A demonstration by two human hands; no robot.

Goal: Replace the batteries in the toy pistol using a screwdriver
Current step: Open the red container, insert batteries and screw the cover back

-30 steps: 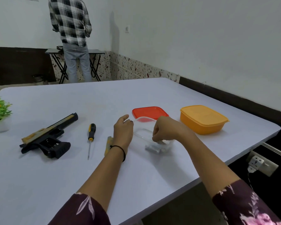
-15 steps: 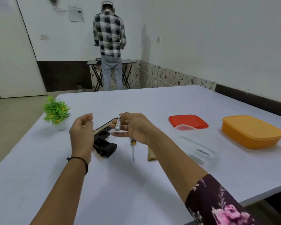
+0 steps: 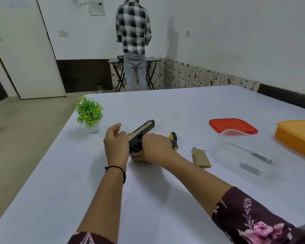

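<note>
The black and gold toy pistol [image 3: 142,129] lies on the white table [image 3: 148,199], muzzle pointing away. My right hand [image 3: 154,147] covers its grip with fingers curled over it; the battery it held a moment ago is hidden. My left hand [image 3: 115,144] sits at the pistol's rear, fingers loosely curled and holding nothing. The black and yellow screwdriver [image 3: 173,139] lies just right of my right hand. The gold battery cover [image 3: 201,158] lies further right. Two batteries [image 3: 261,155] lie in a clear container [image 3: 224,138].
A red lid [image 3: 232,125] lies behind the clear container, and an orange lidded box [image 3: 298,136] stands at the far right. A small potted plant [image 3: 89,114] stands near the table's left edge. A person [image 3: 133,41] stands at a small table by the back wall.
My right hand took a battery from the clear container, carried it left and came down onto the pistol's grip. My left hand moved to the pistol's rear. The view swung left.
</note>
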